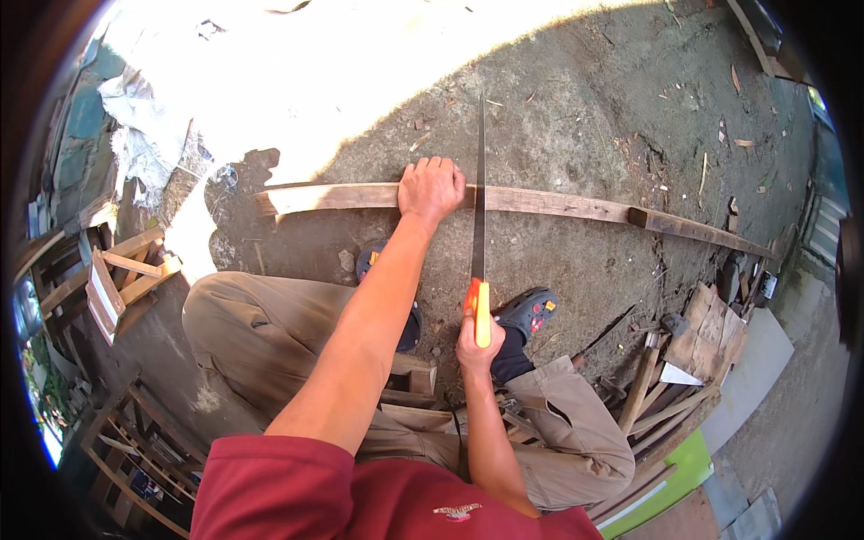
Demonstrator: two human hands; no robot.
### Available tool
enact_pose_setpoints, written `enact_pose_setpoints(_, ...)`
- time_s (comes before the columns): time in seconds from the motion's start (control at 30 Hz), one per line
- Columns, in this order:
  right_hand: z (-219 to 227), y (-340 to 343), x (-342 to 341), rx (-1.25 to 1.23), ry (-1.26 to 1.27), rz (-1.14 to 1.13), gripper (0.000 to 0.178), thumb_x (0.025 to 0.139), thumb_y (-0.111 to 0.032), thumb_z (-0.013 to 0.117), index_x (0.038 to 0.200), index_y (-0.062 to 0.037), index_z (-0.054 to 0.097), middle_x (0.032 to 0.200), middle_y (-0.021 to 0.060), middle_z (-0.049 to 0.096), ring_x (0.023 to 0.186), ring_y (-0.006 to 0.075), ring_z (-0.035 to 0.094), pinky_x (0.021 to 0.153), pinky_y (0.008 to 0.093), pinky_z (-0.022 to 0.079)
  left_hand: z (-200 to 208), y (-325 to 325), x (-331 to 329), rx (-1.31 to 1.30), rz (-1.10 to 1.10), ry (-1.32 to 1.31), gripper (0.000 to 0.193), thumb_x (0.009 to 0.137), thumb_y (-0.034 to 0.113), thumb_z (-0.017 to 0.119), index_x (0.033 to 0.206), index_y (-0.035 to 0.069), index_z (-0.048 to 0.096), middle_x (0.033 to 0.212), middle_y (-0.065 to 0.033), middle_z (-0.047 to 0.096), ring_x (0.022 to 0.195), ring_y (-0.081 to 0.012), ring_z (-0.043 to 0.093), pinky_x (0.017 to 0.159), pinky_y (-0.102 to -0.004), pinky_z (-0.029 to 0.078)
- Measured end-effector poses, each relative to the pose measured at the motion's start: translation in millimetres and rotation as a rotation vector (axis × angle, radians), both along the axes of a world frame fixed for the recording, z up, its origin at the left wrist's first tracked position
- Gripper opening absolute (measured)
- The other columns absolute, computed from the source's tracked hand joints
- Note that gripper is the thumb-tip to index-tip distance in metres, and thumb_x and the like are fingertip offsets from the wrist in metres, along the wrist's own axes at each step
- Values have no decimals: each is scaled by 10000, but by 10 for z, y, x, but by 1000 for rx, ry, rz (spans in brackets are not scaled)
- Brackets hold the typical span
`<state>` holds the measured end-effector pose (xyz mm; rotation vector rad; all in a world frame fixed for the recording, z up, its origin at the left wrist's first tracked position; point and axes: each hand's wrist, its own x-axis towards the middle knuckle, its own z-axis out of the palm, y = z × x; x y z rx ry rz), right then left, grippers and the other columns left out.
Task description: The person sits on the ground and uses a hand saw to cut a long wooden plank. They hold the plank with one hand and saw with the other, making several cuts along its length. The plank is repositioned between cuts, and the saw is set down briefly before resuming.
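Observation:
A long wooden plank lies crosswise in front of me, its left part in sunlight. My left hand is closed over it, just left of the saw. In my right hand I grip the orange and yellow handle of a handsaw. The saw's blade points away from me and crosses the plank close beside my left knuckles. Seen from above, the blade is nearly edge-on, so I cannot tell how deep it sits in the wood. A darker wood piece meets the plank toward its right end.
Clogs are on my feet, near the plank. Scrap boards and a green panel lie at the right. A wooden frame and a crumpled white sheet are at the left. Wood chips litter the concrete ground.

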<state>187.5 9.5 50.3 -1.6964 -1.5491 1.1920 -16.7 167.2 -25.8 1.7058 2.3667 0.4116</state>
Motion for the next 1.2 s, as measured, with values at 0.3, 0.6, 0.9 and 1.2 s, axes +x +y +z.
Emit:
enact_pose_setpoints(0.3, 93, -295, 133, -57, 9, 30, 229, 867, -3, 584, 1025, 95, 716, 664, 87, 646, 563, 122, 573, 552, 296, 475, -33, 54, -28, 56, 15, -26, 228, 904, 249, 581, 783, 81, 674, 850, -88, 700, 852, -264, 656, 785, -412, 487)
enact_pose_setpoints(0.6, 145, 15, -19, -30, 4, -12, 143, 920, -27, 589, 854, 59, 681, 617, 70, 586, 533, 126, 533, 500, 322, 425, -8, 50, -11, 3, 6, -25, 230, 911, 261, 582, 813, 82, 686, 859, -89, 694, 861, -267, 651, 797, -418, 484)
enact_pose_setpoints(0.9, 54, 198, -99, 6, 1, -72, 160, 887, -4, 629, 737, 43, 607, 562, 92, 536, 478, 167, 492, 482, 338, 406, 21, 25, 37, -69, -24, -39, 242, 921, 273, 576, 826, 79, 684, 887, -84, 701, 896, -257, 649, 815, -414, 484)
enact_pose_setpoints(1.2, 127, -193, 111, 27, 67, -71, 73, 857, 42, 611, 829, 73, 671, 569, 99, 524, 498, 140, 534, 510, 313, 447, -20, -23, -28, 10, -19, 7, 188, 905, 234, 596, 807, 85, 655, 822, -67, 666, 825, -250, 635, 765, -404, 484)
